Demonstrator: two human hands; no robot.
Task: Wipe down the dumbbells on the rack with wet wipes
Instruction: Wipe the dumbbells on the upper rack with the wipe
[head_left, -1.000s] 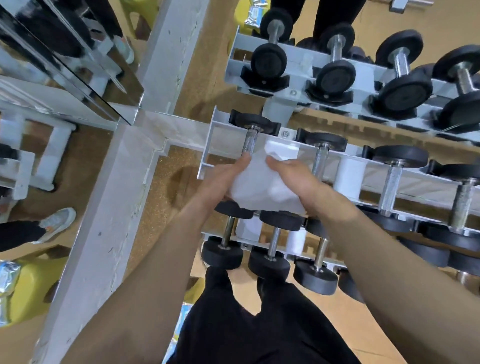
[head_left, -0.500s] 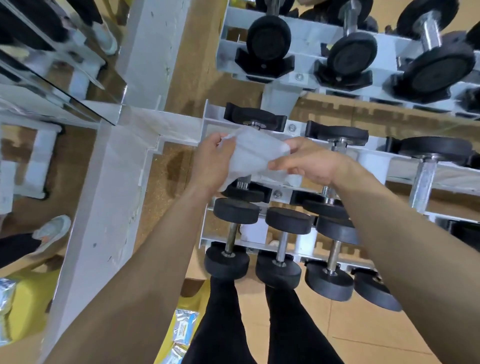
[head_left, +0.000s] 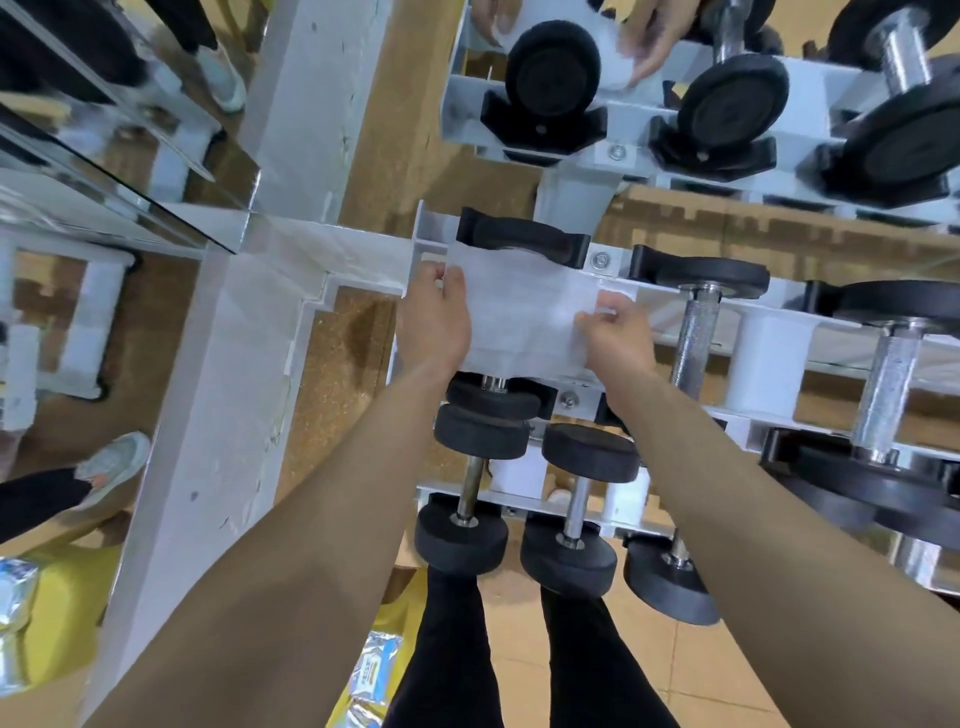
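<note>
The wet wipe (head_left: 519, 317) is a thin, limp sheet that weighs next to nothing. It would flop or bunch up if held in the middle, so the side edges look like the right places to take it, and that is how it is held. The left hand (head_left: 434, 327) pinches the left edge between thumb and curled fingers, and the right hand (head_left: 618, 340) pinches the right edge the same way, stretching the sheet fairly flat. It hangs over the end dumbbell (head_left: 519, 240) on the middle shelf of the rack (head_left: 769, 348), hiding that dumbbell's handle. I cannot tell whether it touches the metal. The dumbbell is the opposite sort of thing, heavy and rigid. My guess is it is best left in its cradle, with the wipe wrapped round the bar and dragged along it. The wipe is white and slightly see-through, with faint fold lines across it and a soft lower edge. The dumbbell's black, matte heads show above and below the sheet. The neighbouring dumbbell (head_left: 693, 332) has a rough-textured steel bar, so I expect this one has the same.
</note>
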